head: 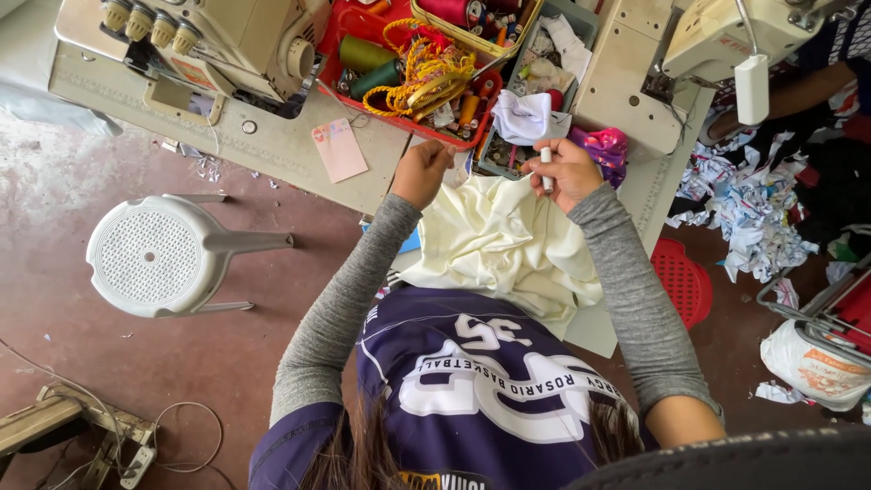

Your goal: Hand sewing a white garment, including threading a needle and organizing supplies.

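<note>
Both hands work at twelve o'clock: left hand (422, 171) pinches the cream cloth (499, 245), right hand (567, 172) grips a white tube (546, 169). Cloth looks soft, light; best held by its edge.

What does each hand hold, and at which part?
The right hand pinches a small white stick-like object at its middle. The left hand grips the cream fabric at its top edge.

Pale sewing table (272, 150), speckled and scuffed, running across the far side. Directly on it: cream sewing machine (227, 41) at far left, pink card (339, 150) just right of it, red tray (349, 36) of thread spools at centre, grey bin (581, 23) beside that, second machine (726, 36) at far right, cream fabric (494, 240) draped over the near edge. Reddish floor (91, 363) below, bearing a white stool (154, 256) on the left.
</note>
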